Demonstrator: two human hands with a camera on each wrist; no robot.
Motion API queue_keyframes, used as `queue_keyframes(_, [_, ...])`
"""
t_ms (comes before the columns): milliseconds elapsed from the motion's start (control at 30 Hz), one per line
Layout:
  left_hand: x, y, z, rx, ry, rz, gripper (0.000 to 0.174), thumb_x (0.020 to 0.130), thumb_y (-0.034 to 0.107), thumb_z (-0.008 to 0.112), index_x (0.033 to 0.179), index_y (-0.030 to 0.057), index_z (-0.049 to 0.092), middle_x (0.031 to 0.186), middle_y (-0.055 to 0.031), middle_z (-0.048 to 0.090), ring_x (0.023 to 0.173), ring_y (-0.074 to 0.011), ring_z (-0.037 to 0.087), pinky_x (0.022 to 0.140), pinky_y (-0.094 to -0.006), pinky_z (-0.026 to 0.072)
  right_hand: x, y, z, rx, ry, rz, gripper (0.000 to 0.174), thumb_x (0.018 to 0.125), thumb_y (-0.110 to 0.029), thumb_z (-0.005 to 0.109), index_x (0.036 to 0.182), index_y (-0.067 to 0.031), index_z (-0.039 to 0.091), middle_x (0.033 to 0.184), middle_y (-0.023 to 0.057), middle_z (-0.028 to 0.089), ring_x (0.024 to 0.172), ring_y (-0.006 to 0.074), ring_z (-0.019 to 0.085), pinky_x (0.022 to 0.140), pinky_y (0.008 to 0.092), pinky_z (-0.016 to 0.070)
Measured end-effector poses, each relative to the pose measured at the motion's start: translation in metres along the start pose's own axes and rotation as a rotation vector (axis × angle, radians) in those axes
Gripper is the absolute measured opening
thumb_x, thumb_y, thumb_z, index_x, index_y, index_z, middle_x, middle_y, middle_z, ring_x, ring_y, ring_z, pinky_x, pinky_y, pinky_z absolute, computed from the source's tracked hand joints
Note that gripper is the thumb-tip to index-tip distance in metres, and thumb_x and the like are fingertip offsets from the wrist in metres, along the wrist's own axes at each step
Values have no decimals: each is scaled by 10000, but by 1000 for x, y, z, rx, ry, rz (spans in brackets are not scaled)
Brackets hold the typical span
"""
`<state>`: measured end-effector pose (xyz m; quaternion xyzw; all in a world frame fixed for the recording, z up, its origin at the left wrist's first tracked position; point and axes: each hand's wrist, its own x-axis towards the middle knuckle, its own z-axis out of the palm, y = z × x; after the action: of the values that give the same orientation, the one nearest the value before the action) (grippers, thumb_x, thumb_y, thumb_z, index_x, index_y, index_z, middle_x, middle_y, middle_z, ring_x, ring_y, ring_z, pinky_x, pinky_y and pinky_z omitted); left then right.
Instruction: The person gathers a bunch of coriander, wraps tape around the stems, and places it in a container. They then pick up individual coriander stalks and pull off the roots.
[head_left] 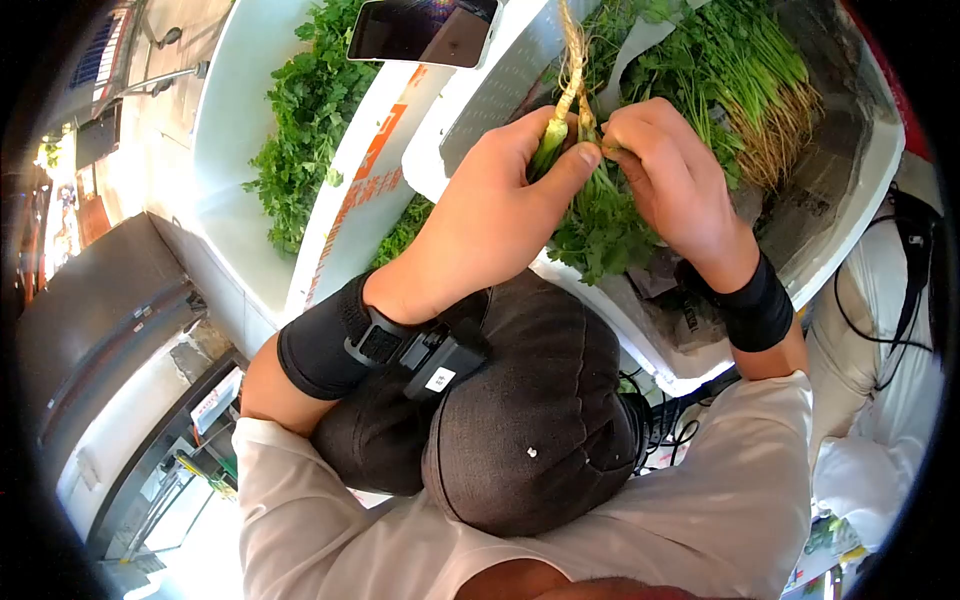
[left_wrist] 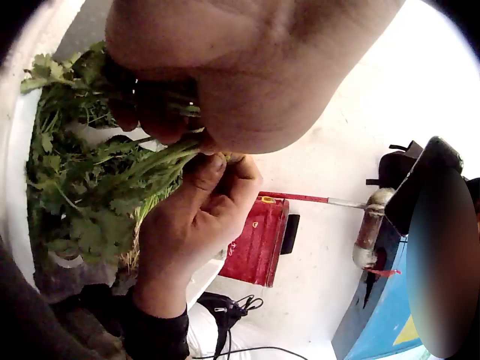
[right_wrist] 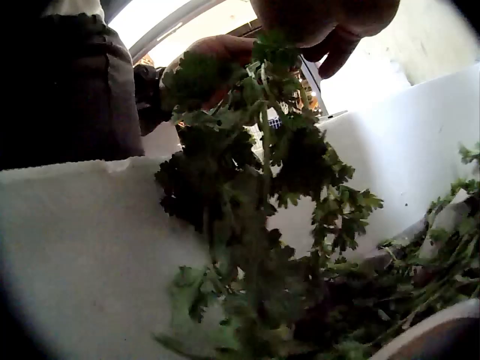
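Note:
My left hand (head_left: 490,205) grips a bunch of coriander (head_left: 600,235) over the foam box, its pale root end (head_left: 572,60) pointing up past the thumb and its leaves hanging below. Close against it, my right hand (head_left: 672,185) has curled fingers and pinches at the stems beside the left thumb tip. In the left wrist view, the right hand (left_wrist: 191,221) brings thumb and forefinger together at the stem ends. Leafy tops (right_wrist: 262,157) dangle under both hands in the right wrist view.
More coriander with brown roots (head_left: 785,135) lies in the white foam box (head_left: 850,230). A second foam box (head_left: 225,170) at the left holds leafy greens (head_left: 310,150). A phone (head_left: 425,30) rests on the box rims. Behind stands a red box (left_wrist: 259,244); cables (head_left: 905,330) hang at right.

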<state>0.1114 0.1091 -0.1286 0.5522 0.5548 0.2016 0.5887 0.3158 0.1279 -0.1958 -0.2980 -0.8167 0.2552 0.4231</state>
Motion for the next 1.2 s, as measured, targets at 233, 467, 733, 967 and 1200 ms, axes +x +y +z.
queue_keyframes(233, [0,2,0,9,-29,9,233,1048,217,614,1174,21,626,777,55,552,699,-39,471,616,-233,399,0,1,-3,-34,0,-51,429,757,99,689,1169,43,585,1075,201,603,911,375,613,779,418,534])
queue_keyframes(467, [-1,3,-2,7,-19,40,226,1044,213,616,1162,20,624,768,46,550,691,-46,475,613,-238,405,1,-1,-6,-48,9,-39,427,752,111,685,1164,47,591,1084,211,616,908,373,624,778,409,541])
queue_keyframes(733, [-3,6,-2,23,-16,84,224,1042,206,618,1155,11,614,780,46,550,698,-40,474,610,-239,401,5,-4,-7,-118,80,-18,391,779,117,680,1155,39,602,1048,192,629,886,355,632,762,396,545])
queue_keyframes(967, [-1,5,-3,33,-48,54,212,1042,185,612,1156,6,616,797,39,563,726,-42,480,642,-239,416,6,-5,-10,-141,70,-1,388,776,140,670,1144,35,603,1037,186,623,872,349,632,756,394,547])
queue_keyframes(1200, [-6,-9,1,118,-123,127,184,1028,160,623,1126,4,628,812,23,582,734,-64,484,662,-260,428,15,2,-26,-360,205,72,237,886,77,651,1113,19,611,1002,164,647,866,307,666,747,367,551])
